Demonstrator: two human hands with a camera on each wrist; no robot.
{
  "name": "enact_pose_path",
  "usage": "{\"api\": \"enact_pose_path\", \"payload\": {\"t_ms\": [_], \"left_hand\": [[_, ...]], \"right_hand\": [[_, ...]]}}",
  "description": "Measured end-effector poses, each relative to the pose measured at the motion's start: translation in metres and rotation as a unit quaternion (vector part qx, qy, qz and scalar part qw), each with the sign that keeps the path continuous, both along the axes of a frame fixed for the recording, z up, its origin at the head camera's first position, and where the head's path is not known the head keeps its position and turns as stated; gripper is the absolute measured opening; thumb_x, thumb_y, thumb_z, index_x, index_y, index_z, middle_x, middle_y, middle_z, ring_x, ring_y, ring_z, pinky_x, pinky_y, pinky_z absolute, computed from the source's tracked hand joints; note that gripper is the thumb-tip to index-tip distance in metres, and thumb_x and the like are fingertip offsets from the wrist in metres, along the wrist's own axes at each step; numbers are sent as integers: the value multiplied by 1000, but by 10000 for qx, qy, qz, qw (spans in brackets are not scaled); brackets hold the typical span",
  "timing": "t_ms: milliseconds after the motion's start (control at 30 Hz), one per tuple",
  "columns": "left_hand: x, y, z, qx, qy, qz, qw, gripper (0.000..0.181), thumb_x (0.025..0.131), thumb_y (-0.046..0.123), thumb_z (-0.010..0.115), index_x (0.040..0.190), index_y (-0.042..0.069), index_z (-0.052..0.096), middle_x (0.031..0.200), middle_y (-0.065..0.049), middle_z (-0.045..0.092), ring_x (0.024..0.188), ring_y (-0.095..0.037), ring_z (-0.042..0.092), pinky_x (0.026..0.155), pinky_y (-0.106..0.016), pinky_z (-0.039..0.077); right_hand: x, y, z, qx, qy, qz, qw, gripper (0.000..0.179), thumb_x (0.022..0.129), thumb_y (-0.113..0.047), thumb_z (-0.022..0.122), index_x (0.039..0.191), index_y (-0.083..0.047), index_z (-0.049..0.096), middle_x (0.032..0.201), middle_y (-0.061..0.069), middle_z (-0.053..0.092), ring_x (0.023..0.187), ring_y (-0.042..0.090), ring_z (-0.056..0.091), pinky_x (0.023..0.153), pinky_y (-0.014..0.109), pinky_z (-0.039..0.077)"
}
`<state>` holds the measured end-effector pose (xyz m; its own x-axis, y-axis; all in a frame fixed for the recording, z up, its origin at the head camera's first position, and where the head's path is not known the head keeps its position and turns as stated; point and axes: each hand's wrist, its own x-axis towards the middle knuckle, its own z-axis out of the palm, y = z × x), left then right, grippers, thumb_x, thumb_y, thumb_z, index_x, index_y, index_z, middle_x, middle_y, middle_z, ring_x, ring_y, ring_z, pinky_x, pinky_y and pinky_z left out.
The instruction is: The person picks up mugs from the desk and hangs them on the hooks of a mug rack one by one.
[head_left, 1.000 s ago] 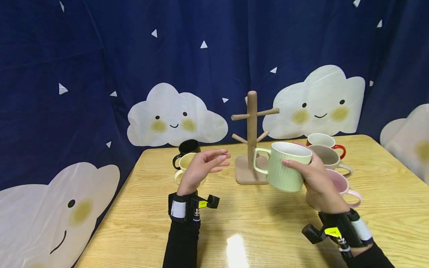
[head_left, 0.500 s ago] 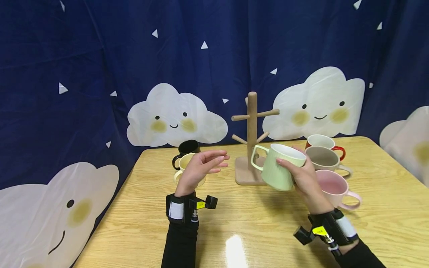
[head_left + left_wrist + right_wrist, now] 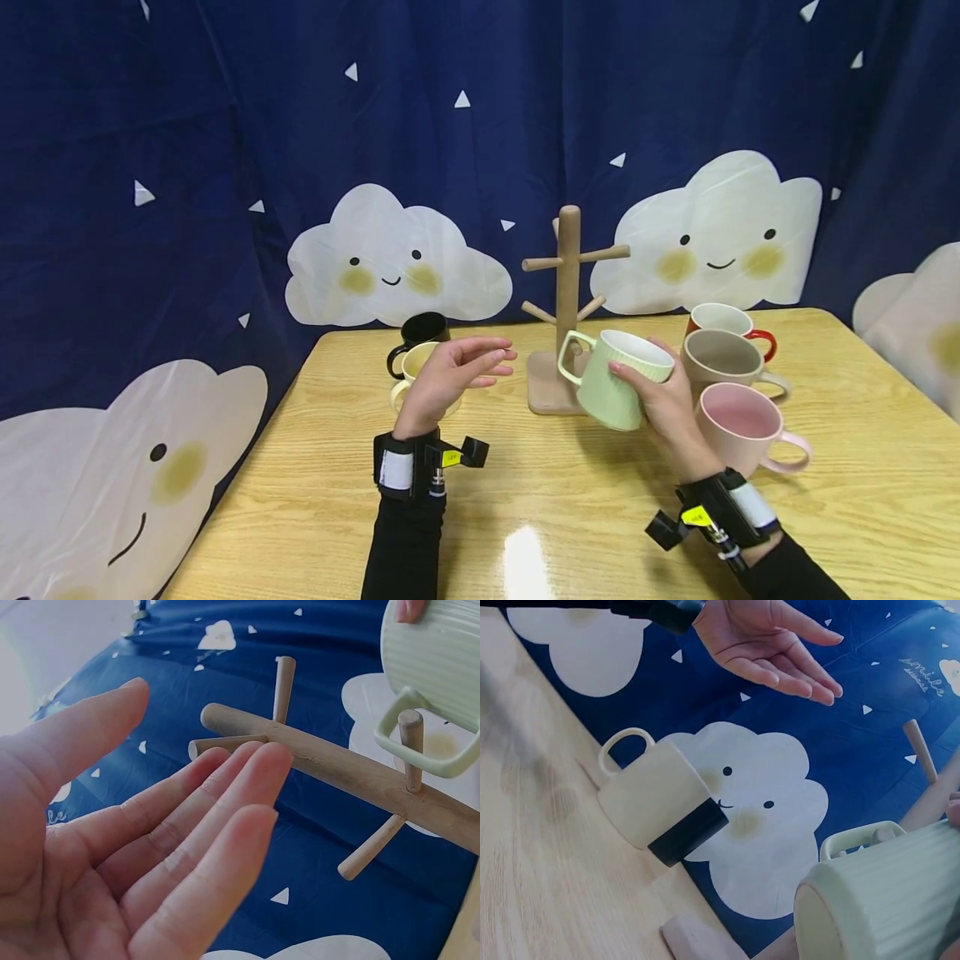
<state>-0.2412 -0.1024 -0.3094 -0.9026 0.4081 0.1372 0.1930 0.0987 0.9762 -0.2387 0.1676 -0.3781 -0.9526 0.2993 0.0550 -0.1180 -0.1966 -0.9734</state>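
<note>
My right hand grips a pale green ribbed mug by its body, thumb on the near side. The mug is held off the table, tilted, with its handle pointing left toward a wooden mug tree. In the left wrist view, a lower peg of the tree overlaps the handle's opening. The right wrist view also has a peg tip within the handle loop. My left hand hovers left of the tree, fingers relaxed and holding nothing.
At the right stand a pink mug, a grey-beige mug and a white mug with a red handle. Behind my left hand are a yellow mug and a black mug. A blue cloud-patterned curtain hangs behind the table.
My right hand has moved left with the green mug and tilted it, bringing its handle closer to the tree. More of the pink mug shows. The left hand stays nearly still.
</note>
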Motion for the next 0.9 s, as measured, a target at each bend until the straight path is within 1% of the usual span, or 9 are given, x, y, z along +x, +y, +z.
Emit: {"api": "enact_pose_path", "payload": {"t_ms": [67, 167, 267, 333, 533, 633, 767, 900], "left_hand": [[0, 0, 1, -16, -9, -1, 10000, 33, 91, 21, 57, 119, 4, 59, 117, -15, 63, 98, -21, 66, 89, -37, 51], [-1, 1, 1, 0, -62, -26, 10000, 33, 92, 20, 56, 120, 4, 58, 118, -16, 62, 99, -22, 65, 90, -40, 49], [-1, 2, 0, -7, -104, -28, 9999, 32, 92, 20, 56, 120, 4, 58, 118, -16, 62, 99, -23, 65, 90, -40, 49], [-1, 2, 0, -13, -105, -22, 9999, 32, 92, 20, 56, 120, 4, 58, 118, -16, 62, 99, -23, 65, 90, -38, 50], [-1, 3, -2, -57, -67, -116, 9999, 35, 92, 21, 56, 122, 3, 57, 119, -16, 62, 98, -22, 65, 88, -34, 51], [-2, 3, -3, -97, -94, -109, 9998, 36, 92, 22, 56, 122, 3, 57, 119, -16, 62, 98, -21, 65, 88, -34, 51], [-3, 3, -4, -98, -90, -109, 9999, 37, 92, 22, 56, 123, 3, 56, 119, -16, 62, 99, -22, 65, 89, -36, 50], [-5, 2, -4, -76, -84, -146, 9998, 37, 92, 21, 56, 124, 2, 55, 120, -16, 61, 99, -22, 65, 90, -37, 50]], "right_hand": [[4, -5, 7, -100, -156, -53, 9998, 78, 78, -5, 69, 141, -7, 23, 108, -6, 44, 93, 4, 50, 75, 13, 47], [4, -7, 9, -117, -332, -128, 9993, 75, 80, -2, 66, 141, -8, 23, 107, -6, 43, 92, 3, 49, 75, 12, 47], [0, -8, 4, -162, -338, -141, 9992, 74, 79, -1, 66, 140, -8, 24, 107, -6, 44, 92, 4, 49, 74, 13, 47], [-3, -7, 0, -183, -294, -120, 9993, 74, 79, -3, 67, 139, -8, 24, 107, -6, 44, 93, 4, 49, 75, 13, 47], [-9, -8, -11, -252, -333, -180, 9990, 78, 80, -7, 68, 142, -6, 20, 109, -7, 42, 97, 5, 47, 76, 11, 46], [-9, -9, -16, -207, -381, -188, 9989, 75, 80, -6, 67, 141, -6, 23, 109, -7, 42, 97, 5, 46, 76, 10, 45], [-11, -11, -22, -156, -308, -79, 9994, 68, 80, -4, 67, 135, -6, 28, 108, -5, 43, 95, 5, 47, 75, 11, 46], [-13, -13, -24, -181, -283, 10, 9994, 65, 80, -4, 67, 134, -5, 30, 108, -3, 44, 93, 4, 49, 75, 12, 46]]}}
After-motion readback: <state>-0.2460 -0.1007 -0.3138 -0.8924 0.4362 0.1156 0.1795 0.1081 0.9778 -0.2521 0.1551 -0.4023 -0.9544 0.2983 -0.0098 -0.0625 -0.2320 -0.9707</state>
